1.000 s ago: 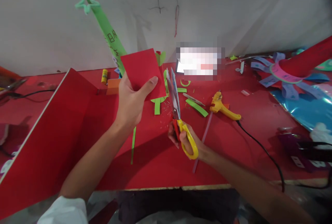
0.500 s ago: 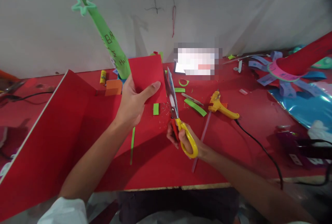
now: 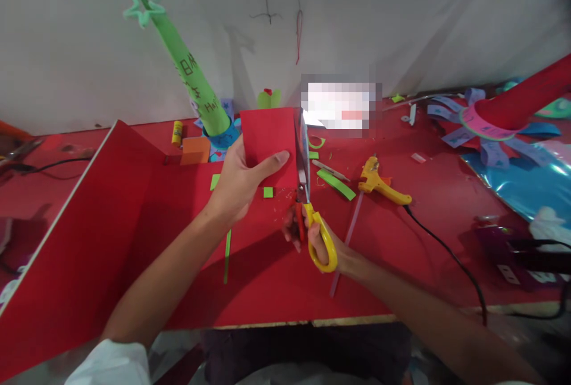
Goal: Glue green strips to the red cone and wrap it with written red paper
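A red rectangular paper (image 3: 269, 138) is pinched in my left hand (image 3: 241, 180), thumb on its front face. My right hand (image 3: 319, 239) grips scissors (image 3: 328, 248) with one yellow and one red handle, blades pointing up. Those blades stand along the right edge of the red paper; whether the edge lies between them I cannot tell. Beneath the paper, a small green piece (image 3: 268, 193) lies on the red table (image 3: 267, 290). To the right of the scissors are a green strip (image 3: 336, 184) and a pen (image 3: 331, 170).
A yellow glue gun (image 3: 383, 184) with a black cord lies at right. A green paper cone (image 3: 191, 75) stands behind my left hand, near a glue stick (image 3: 177, 133). A large red board (image 3: 89, 224) fills the left. Blue foil (image 3: 526, 185) lies far right.
My left hand and the red paper have moved right and slightly down, up against the blades. The scissors have turned more upright, and their blades look closer together.
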